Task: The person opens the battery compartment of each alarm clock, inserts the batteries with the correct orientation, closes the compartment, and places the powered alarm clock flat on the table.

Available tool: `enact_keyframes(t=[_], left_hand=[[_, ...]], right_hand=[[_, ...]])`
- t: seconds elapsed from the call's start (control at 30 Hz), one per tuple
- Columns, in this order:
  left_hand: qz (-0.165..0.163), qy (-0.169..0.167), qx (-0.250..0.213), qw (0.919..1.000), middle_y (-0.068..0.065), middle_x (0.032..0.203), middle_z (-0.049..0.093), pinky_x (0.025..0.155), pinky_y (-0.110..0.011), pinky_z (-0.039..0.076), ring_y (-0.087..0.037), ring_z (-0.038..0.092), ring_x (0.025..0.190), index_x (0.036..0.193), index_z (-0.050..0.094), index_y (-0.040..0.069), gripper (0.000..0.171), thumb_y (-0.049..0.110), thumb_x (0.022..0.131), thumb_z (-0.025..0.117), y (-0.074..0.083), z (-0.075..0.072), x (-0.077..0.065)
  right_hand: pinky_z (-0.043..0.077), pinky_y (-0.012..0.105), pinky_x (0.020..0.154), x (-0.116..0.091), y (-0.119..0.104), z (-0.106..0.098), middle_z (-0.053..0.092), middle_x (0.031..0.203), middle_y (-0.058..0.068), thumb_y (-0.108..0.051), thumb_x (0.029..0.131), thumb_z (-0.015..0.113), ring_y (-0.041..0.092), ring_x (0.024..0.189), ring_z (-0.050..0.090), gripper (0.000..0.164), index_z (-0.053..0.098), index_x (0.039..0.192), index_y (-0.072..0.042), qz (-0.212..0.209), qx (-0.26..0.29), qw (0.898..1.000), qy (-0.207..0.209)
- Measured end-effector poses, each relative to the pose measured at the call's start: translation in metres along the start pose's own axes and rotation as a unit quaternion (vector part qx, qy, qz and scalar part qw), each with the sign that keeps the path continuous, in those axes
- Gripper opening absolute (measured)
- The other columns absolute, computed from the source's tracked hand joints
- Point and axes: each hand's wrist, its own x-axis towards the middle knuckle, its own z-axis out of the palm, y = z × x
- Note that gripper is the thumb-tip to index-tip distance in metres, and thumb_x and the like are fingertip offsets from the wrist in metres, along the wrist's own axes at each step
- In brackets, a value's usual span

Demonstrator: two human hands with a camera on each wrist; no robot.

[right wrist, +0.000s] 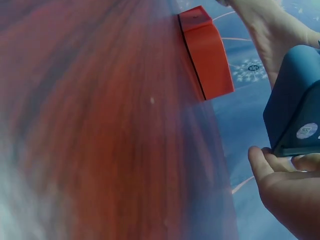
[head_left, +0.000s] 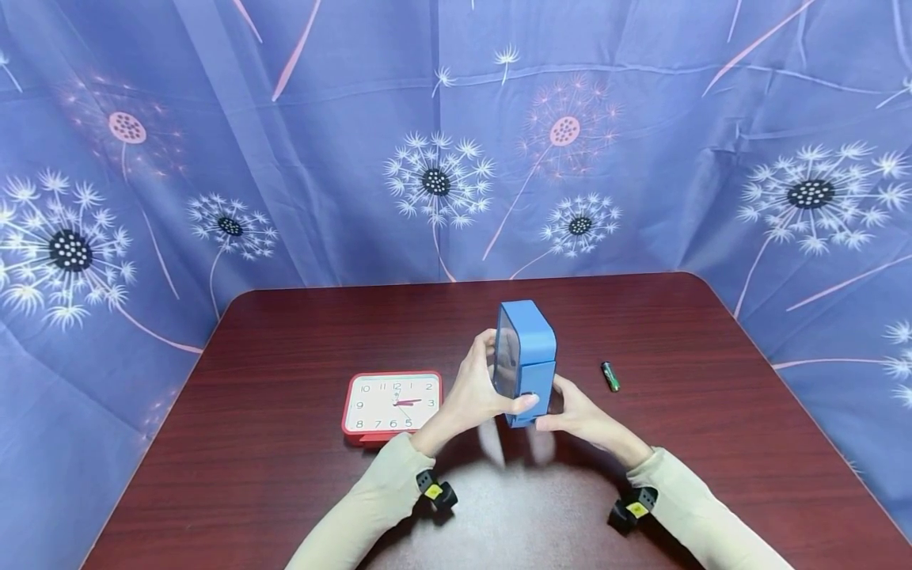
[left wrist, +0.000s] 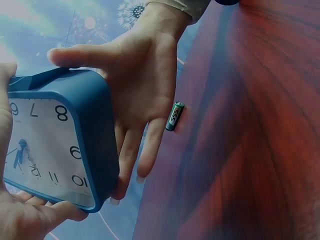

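Observation:
A blue alarm clock (head_left: pixel 536 340) is held up between both hands, its face turned toward the left. My left hand (head_left: pixel 473 388) grips it from the left, thumb across the narrow side and fingers by the face. Lower down, my right hand (head_left: pixel 583 416) holds it near a bottom corner with the thumb. In the left wrist view the clock's white dial (left wrist: pixel 40 145) appears upside down, and the right palm (left wrist: pixel 145 80) lies beside the case with its fingers extending past the edge. A round sticker (right wrist: pixel 306 131) marks the case in the right wrist view.
A red alarm clock (head_left: pixel 392 402) rests face up on the dark wooden table (head_left: pixel 235 443), left of my left hand. One green battery (head_left: pixel 610 377) lies to the right of my right hand. Behind the table hangs a blue curtain (head_left: pixel 342 158) with dandelion prints.

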Motion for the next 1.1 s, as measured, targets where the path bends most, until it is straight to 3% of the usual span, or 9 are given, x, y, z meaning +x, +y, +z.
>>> enact_keyframes(t=[0.33,0.53,0.67,0.8,0.93,1.1], left_hand=[[-0.020,-0.052,-0.010,0.9984,-0.017,0.134,0.048,0.100,-0.038,0.045,-0.026,0.052,0.121,0.145,0.022,0.006,0.096,0.017,0.071,0.082,0.003,-0.002,0.000],[-0.009,-0.074,0.000,0.9972,-0.013,0.141,0.043,0.108,-0.042,0.037,-0.023,0.046,0.129,0.153,0.005,0.013,0.113,0.021,0.070,0.082,0.006,-0.007,0.002],[-0.005,-0.083,-0.027,0.9961,-0.013,0.145,0.038,0.111,-0.049,0.033,-0.025,0.041,0.133,0.155,-0.005,0.019,0.124,0.046,0.070,0.082,0.007,-0.014,0.003],[-0.025,-0.077,-0.052,0.9954,-0.016,0.152,0.028,0.112,-0.058,0.028,-0.033,0.034,0.139,0.155,-0.005,0.025,0.128,0.074,0.064,0.071,0.011,-0.024,0.004],[-0.021,-0.071,-0.082,0.9939,-0.016,0.148,0.030,0.110,-0.057,0.033,-0.034,0.039,0.133,0.155,0.000,0.028,0.120,0.069,0.068,0.072,0.016,-0.033,0.006],[-0.010,-0.067,-0.044,0.9967,-0.010,0.144,0.033,0.098,-0.042,0.045,-0.025,0.046,0.121,0.154,0.011,0.029,0.113,0.071,0.068,0.070,0.020,-0.040,0.008]], right_hand=[[0.050,0.022,0.092,0.001,-0.001,0.004,0.055,0.129,-0.013,-0.020,0.083,0.073,0.004,0.113,0.057,0.083,0.027,0.144,0.011,-0.024,-0.001,0.999,0.041],[0.048,0.022,0.092,0.003,-0.005,0.001,0.055,0.129,-0.007,-0.024,0.080,0.075,0.005,0.112,0.057,0.086,0.029,0.144,0.009,-0.030,-0.041,0.997,0.059],[0.042,0.016,0.097,0.003,-0.009,0.001,0.051,0.136,0.013,-0.026,0.077,0.079,0.000,0.117,0.053,0.094,0.026,0.147,0.008,-0.014,-0.070,0.995,0.070],[0.039,0.011,0.099,0.002,-0.011,0.002,0.044,0.140,0.028,-0.025,0.076,0.081,-0.007,0.119,0.049,0.099,0.023,0.149,0.006,0.014,-0.092,0.993,0.069],[0.037,0.010,0.099,0.001,-0.012,0.004,0.042,0.142,0.030,-0.025,0.075,0.082,-0.010,0.120,0.046,0.099,0.024,0.149,0.006,0.024,-0.119,0.990,0.067],[0.039,0.013,0.099,0.000,-0.014,0.002,0.048,0.139,0.024,-0.020,0.073,0.082,-0.006,0.120,0.048,0.092,0.032,0.147,0.001,0.021,-0.139,0.988,0.063]])
